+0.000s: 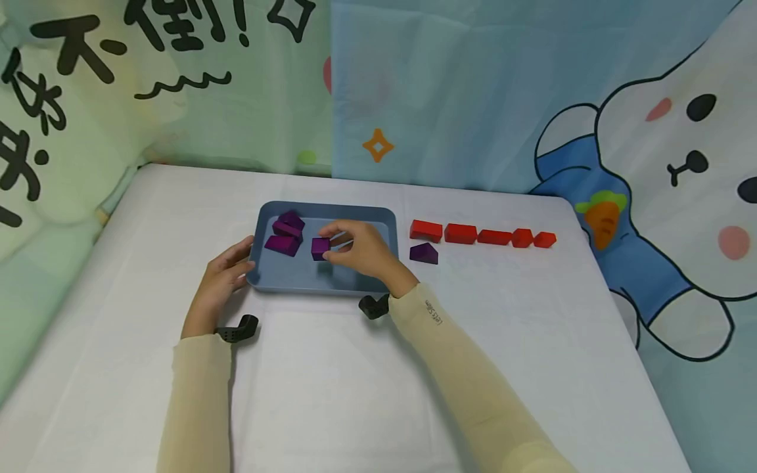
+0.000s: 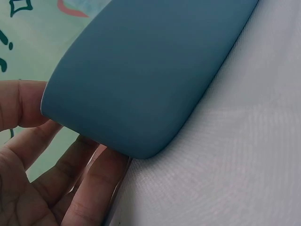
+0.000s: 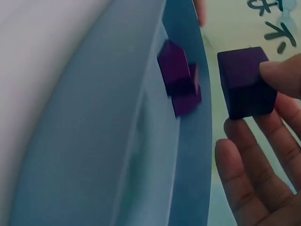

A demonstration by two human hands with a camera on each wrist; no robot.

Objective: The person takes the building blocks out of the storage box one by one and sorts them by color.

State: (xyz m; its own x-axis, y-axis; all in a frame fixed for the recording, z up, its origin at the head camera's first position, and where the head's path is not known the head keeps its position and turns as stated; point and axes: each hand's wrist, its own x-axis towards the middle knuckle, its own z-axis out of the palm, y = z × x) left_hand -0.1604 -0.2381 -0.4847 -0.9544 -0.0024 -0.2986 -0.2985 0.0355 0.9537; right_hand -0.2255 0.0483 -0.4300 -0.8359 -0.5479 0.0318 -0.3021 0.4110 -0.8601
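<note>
My right hand (image 1: 362, 249) pinches a purple cube-like block (image 1: 320, 249) between thumb and fingers, over the middle of the blue-grey tray (image 1: 296, 281). In the right wrist view the block (image 3: 244, 84) shows two faces, with the thumb on one side and fingertips beneath. My left hand (image 1: 217, 286) touches the tray's left end from outside; the left wrist view shows its fingers (image 2: 96, 188) fairly straight against the tray (image 2: 131, 84), their tips partly hidden. Several purple blocks (image 1: 282, 245) lie close together in the tray's left part.
Right of the tray, a row of several red blocks (image 1: 460, 233) stretches across the white table (image 1: 331, 394). A purple block (image 1: 424, 253) with a peaked top lies below the row's left end. A printed cloth (image 1: 437, 98) hangs behind the table.
</note>
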